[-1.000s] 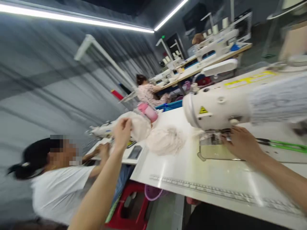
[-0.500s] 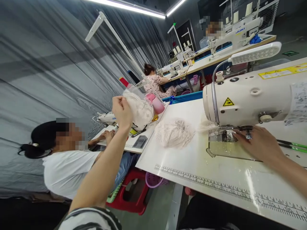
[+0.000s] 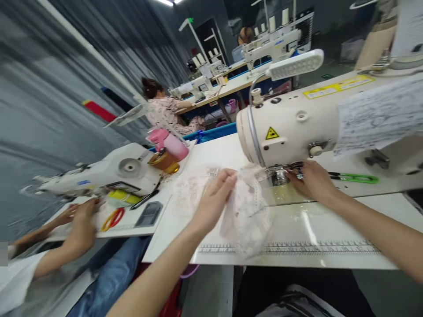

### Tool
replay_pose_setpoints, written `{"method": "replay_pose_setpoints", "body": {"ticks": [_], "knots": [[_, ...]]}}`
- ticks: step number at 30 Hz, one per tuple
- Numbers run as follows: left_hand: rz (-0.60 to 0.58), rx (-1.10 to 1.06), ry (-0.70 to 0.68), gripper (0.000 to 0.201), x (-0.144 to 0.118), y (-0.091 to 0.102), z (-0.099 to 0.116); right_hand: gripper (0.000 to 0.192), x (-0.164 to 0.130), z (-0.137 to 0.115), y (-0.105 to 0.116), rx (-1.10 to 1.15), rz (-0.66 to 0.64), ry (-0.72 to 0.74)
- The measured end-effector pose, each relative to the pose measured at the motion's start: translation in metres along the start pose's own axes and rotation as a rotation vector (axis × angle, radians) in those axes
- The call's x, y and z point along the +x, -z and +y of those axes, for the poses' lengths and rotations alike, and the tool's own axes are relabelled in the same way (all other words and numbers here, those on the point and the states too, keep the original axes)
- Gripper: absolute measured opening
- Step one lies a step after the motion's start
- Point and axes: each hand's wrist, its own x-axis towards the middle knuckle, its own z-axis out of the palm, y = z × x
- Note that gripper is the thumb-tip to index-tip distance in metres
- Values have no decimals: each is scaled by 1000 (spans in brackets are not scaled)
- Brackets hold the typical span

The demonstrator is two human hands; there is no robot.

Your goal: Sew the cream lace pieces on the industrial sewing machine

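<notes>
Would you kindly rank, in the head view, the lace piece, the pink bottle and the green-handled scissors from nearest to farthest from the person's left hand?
From the left hand:
1. Lace piece: touching the fingers, on the table edge.
2. Pink bottle: up and to the left, on the neighbouring table.
3. Green-handled scissors: far right, beyond the right hand.

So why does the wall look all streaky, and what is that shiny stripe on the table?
In the head view the grey curtain wall is smeared by motion blur, as is the co-worker's hand. The white table is glossy, so a bright streak of glare shows near the right hand. The left hand holding lace fabric looks fairly sharp.
</notes>
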Motion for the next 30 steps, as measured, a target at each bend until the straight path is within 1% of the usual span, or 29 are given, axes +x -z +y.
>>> {"method": "replay_pose_setpoints", "body": {"ticks": [2, 3, 4, 5, 6, 7, 8, 9, 10, 11, 13, 15, 17, 19, 20, 22, 23, 24, 25, 26, 28, 30], "knots": [[-148, 138, 37, 31, 7, -26, -14, 23, 2, 1, -1, 2, 20, 1], [-167, 176, 25, 30, 11, -35, -20, 23, 2, 1, -1, 4, 26, -5], [-143, 238, -20, 27, 14, -42, -25, 24, 3, 1, 0, -1, 27, -14], [-97, 324, -111, 25, 15, -47, -29, 24, 4, 1, 0, -8, 25, -21], [-54, 421, -240, 22, 15, -51, -32, 24, 4, 0, 1, -16, 19, -20], [-31, 546, -403, 21, 13, -55, -34, 24, 4, 0, 2, -24, 13, -16], [-54, 656, -570, 21, 9, -60, -36, 24, 3, -1, 3, -28, 5, -15], [-109, 745, -718, 23, 5, -65, -37, 23, 2, -2, 4, -25, -1, 2], [-158, 810, -824, 26, 0, -70, -39, 22, 1, -4, 5, -16, -1, 45], [-169, 867, -870, 28, -4, -76, -41, 22, 0, -6, 7, -7, 8, 105], [-153, 952, -880, 33, -8, -85, -47, 27, -2, -11, 8, 9, 36, 267], [-145, 996, -861, 40, -7, -86, -53, 31, -4, -16, 9, 4, 48, 405], [-169, 1012, -864, 46, -2, -79, -58, 31, -5, -19, 7, -17, 27, 448], [-170, 1033, -866, 52, 5, -66, -61, 33, -6, -20, 5, -34, 13, 447], [-134, 1052, -867, 52, 9, -60, -61, 34, -6, -20, 4, -39, 15, 443], [-5, 1098, -881, 45, 14, -53, -60, 34, -7, -19, 4, -51, 33, 429], [52, 1113, -891, 40, 15, -53, -60, 34, -8, -19, 4, -65, 35, 416], [75, 1116, -900, 35, 16, -54, -59, 35, -8, -20, 5, -89, 27, 399], [58, 1106, -906, 33, 16, -57, -59, 36, -9, -21, 7, -118, 10, 385], [18, 1088, -907, 34, 15, -62, -60, 37, -9, -22, 8, -149, -19, 370], [-50, 1056, -899, 38, 14, -71, -62, 40, -9, -25, 11, -197, -100, 341], [-61, 1047, -900, 42, 15, -78, -67, 43, -10, -26, 12, -210, -174, 299]]}}
